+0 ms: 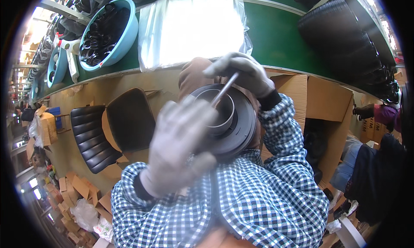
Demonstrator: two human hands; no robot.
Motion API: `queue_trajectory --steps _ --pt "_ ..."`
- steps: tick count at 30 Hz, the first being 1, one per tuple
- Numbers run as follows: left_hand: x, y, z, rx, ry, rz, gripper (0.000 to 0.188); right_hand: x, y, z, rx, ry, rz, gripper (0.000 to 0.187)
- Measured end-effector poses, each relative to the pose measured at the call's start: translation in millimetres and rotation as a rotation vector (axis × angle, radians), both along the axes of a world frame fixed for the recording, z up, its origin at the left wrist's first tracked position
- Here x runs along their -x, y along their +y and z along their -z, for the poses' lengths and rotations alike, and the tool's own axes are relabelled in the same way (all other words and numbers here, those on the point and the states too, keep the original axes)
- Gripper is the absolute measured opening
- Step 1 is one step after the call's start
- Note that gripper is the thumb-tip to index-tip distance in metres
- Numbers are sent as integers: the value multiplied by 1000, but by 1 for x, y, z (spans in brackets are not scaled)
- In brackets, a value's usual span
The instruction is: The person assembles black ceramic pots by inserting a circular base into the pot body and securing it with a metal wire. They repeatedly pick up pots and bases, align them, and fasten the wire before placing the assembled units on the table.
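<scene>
A wide, round black part [241, 131] with a raised grey ring [231, 120] at its centre rests on my lap. My right hand [243, 71], in a light grey glove, is closed around a thin shiny metal rod [225, 89] above the far side of the ring. The rod slants down to the left, its lower end at the ring's opening. My left hand [177, 144], gloved too, is smeared by motion over the left side of the part. Whether it touches the part or holds anything, I cannot make out.
Ahead stands a green bench [271, 41] with a bright plastic-wrapped stack [189, 28]. A blue basin [131, 25] of black rings sits left, a tall stack of black discs [340, 41] right. A black chair [131, 118] and an open cardboard box [327, 99] flank me.
</scene>
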State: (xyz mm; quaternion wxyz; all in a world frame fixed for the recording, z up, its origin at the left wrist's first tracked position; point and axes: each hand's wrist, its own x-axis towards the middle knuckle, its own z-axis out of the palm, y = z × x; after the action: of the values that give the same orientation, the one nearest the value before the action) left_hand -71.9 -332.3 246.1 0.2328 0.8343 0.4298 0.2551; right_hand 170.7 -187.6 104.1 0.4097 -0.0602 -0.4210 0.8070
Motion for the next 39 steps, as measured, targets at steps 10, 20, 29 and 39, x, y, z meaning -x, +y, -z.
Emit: queue_trajectory --steps 10,20,29,39 --pt "33 40 49 312 -427 -90 63 -35 -82 -31 -182 -250 237 45" --pt "-99 168 85 981 -425 697 56 58 -150 -113 -1378 -591 -3 17" --pt "-126 181 89 641 -175 495 62 60 -131 -116 -1460 -806 209 29" --pt "-136 301 152 654 -818 -267 41 -87 -64 -74 -51 -1346 734 20"
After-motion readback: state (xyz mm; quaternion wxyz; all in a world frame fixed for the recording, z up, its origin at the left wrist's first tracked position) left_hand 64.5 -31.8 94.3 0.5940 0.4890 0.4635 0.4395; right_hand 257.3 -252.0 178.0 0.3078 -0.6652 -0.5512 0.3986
